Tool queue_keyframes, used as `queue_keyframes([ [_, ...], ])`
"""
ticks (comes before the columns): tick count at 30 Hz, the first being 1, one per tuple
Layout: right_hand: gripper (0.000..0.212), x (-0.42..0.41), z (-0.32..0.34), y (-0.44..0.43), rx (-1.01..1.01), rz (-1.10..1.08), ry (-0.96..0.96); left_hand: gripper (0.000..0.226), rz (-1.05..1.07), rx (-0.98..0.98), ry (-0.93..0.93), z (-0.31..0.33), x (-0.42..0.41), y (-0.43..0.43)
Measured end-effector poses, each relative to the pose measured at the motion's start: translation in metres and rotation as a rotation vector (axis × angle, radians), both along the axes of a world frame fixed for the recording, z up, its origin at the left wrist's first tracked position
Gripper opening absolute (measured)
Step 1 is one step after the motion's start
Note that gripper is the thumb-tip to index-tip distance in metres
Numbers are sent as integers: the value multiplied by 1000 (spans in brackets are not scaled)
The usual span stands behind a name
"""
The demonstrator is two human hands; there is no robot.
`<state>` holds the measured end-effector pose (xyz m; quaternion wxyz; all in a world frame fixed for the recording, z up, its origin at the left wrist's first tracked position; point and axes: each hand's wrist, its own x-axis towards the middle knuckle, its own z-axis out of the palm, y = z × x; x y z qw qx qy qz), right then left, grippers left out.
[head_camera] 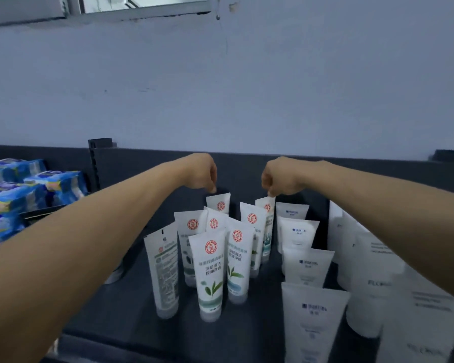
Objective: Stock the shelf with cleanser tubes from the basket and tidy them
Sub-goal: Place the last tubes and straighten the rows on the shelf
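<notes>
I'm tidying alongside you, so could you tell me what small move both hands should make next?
Probably ease the two rear white red-emblem tubes, left hand's and right hand's, upright into line: left hand and right hand pinch their top edges.

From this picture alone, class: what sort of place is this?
Probably a shop or stockroom. A dark shelf holds upright rows of matching cleanser tubes, blue packaged goods are stacked beside them, and each hand pinches a back tube.

dark shelf [121, 318] carries upright cleanser tubes [210, 273], seemingly capped-down.
</notes>
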<state>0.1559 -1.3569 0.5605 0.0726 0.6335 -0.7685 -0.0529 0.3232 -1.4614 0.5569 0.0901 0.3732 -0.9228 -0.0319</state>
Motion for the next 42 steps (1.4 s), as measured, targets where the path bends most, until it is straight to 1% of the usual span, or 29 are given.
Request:
queue_keyframes([
  [2, 39, 2, -4, -9, 50, -27, 19, 30, -29, 52, -81, -2, -4, -13],
  [5, 45, 3, -10, -20, 139, -49, 62, 37, -58, 165, -178, -4, -9, -31],
  [7, 42, 2, -15, -28, 183, -77, 60, 34, -76, 224, -166, -7, -15, -41],
  [10, 28, -4, -21, -38, 197, -117, 13, 25, -111, 253, -188, -13, -24, -49],
  [12, 33, -4, -23, -42, 170, -145, -35, 21, -126, 254, -188, -17, -29, -54],
  [14, 39, -4, -23, -46, 135, -149, -72, 21, -132, 247, -157, -20, -32, -61],
  [17, 40, -2, -25, -53, 117, -149, -95, 19, -130, 252, -124, -21, -33, -72],
  [20, 40, -2, -29, -65, 86, -148, -109, 11, -125, 258, -102, -22, -31, -81],
  [25, 36, -1, -31, -81, 52, -163, -87, 11, -106, 242, -55, -26, -31, -96],
  [29, 33, -4, -33, -88, 36, -177, -88, 4, -95, 209, -59, -27, -32, -104],
  [32, 26, -6, -34, -89, 13, -182, -108, 6, -92, 184, -54, -27, -33, -108],
  [35, 30, -10, -33, -88, 13, -187, -145, 6, -99, 186, -66, -27, -32, -110],
  [37, 33, -10, -30, -84, 8, -187, -149, 12, -105, 176, -83, -27, -31, -110],
  [40, 32, -8, -23, -76, -62, -180, -126, 18, -114, 112, -103, -25, -27, -107],
  [42, 22, -5, -16, -69, -113, -165, -149, 20, -114, 16, -82, -20, -25, -104],
])
